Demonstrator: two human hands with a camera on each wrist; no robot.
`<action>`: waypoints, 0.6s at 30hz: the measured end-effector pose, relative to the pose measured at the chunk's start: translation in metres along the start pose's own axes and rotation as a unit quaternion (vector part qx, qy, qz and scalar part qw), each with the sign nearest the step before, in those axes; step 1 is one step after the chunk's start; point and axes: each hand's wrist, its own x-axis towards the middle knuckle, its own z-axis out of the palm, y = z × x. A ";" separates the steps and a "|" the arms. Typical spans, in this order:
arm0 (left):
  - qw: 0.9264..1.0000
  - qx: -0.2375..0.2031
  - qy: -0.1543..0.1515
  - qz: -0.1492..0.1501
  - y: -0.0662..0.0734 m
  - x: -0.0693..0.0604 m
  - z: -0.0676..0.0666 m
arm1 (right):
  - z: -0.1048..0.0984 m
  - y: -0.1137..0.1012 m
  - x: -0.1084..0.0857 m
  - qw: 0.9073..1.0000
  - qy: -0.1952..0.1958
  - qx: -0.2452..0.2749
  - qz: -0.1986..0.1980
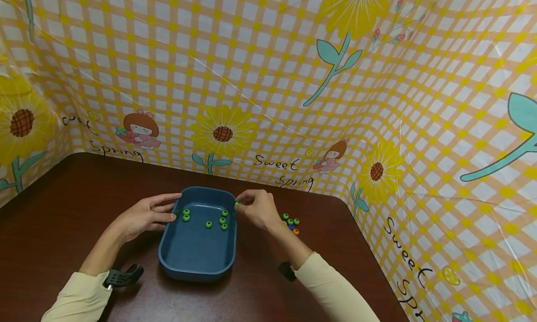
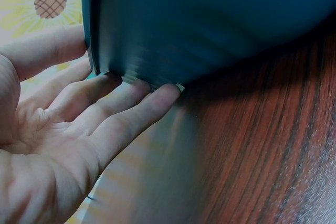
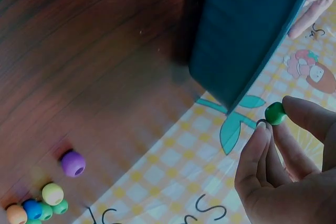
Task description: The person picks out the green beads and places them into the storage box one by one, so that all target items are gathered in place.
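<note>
A deep blue rectangular tray stands on the table with several green beads spread over its floor. From the left, my left hand touches the tray's side and rim; in the left wrist view its extended fingers rest against the outer wall. My right hand is just beyond the tray's far right corner. Between thumb and fingertips it pinches a green bead, apart from the tray in the right wrist view.
Right of the tray lies a loose group of beads, among them green, orange and blue ones. A purple bead sits near them. Behind the dark wooden table rises a checked sunflower cloth, which also runs along the right side.
</note>
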 end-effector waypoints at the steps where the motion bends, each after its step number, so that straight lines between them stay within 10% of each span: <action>1: 1.000 0.001 0.000 0.002 0.000 0.000 0.000 | 0.002 -0.001 0.001 1.000 0.001 0.002 0.000; 18: 1.000 0.002 0.003 0.006 0.001 0.000 0.000 | 0.024 -0.011 0.006 0.999 0.032 0.022 0.002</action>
